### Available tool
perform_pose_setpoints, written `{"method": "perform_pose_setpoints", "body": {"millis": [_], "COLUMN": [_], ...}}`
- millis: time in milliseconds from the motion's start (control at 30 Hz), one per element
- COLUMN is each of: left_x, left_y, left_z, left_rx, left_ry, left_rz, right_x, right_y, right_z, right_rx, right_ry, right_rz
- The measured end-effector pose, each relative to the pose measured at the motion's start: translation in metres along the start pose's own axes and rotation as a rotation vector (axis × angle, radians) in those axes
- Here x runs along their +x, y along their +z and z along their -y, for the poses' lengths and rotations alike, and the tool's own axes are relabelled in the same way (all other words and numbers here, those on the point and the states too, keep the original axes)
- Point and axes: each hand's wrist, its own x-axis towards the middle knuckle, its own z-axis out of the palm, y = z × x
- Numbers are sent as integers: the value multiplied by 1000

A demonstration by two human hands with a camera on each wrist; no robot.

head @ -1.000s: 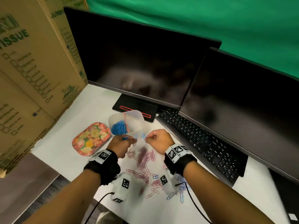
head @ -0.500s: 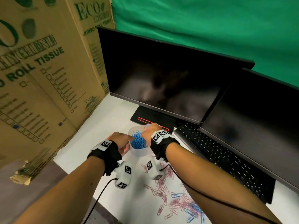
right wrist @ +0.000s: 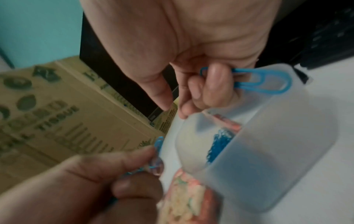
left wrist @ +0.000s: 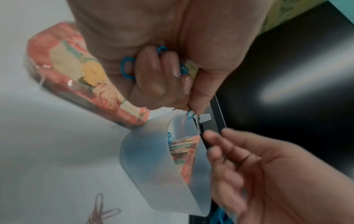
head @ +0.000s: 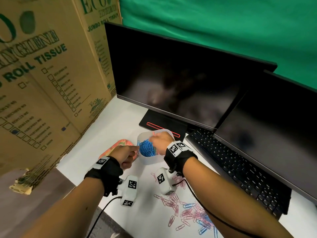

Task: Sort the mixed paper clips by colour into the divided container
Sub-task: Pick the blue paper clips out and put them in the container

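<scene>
A translucent divided container [head: 151, 161] stands on the white desk, with a heap of blue paper clips [head: 146, 149] in its left compartment. My left hand [head: 126, 154] is at the container's left rim. In the left wrist view it grips several blue clips [left wrist: 126, 69] in curled fingers and pinches one more at the tip [left wrist: 190, 115] over the container [left wrist: 151, 163]. My right hand [head: 160, 142] hovers above the container's far side. In the right wrist view its curled fingers hold a blue clip [right wrist: 264, 81]. Mixed pink and blue clips [head: 188, 210] lie near the desk's front.
A floral lid [head: 118, 146] lies left of the container. Two dark monitors [head: 180, 79] and a black keyboard [head: 240, 169] fill the back and right. Cardboard boxes [head: 42, 74] wall off the left. The desk's front edge is near my forearms.
Both hands have moved from above the clip pile to the container, carrying blue clips. The head view has swung so the pile now lies nearer the front edge.
</scene>
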Motion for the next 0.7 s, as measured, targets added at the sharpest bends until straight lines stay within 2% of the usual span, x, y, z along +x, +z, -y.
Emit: {"method": "perform_pose_setpoints", "body": {"millis": [100,167,333,367,467,533,700], "left_x": [-8,-14,-21,-21,-22,-23,-28], "left_y": [4,6,5,6,12,19,31], "left_z": [5,7,9,9,10,12,15], "left_rx": [-52,-68,-75,-70,-36,-24,-46], "left_ry": [-9,-11,4,9,23,40,99], "left_rz": [24,34,48,58,110,154,207], "right_x": [-2,-3,-9,-14,-34,-42,-47], "right_y": [6,10,7,3,-4,-6,-18], "right_z": [11,17,9,6,1,-3,-12], "right_rx": [346,424,186,194,201,287,504], "right_ry": [-19,-63,-174,-145,-22,6,29], "right_rz": [-1,-5,-82,-46,183,253,221]}}
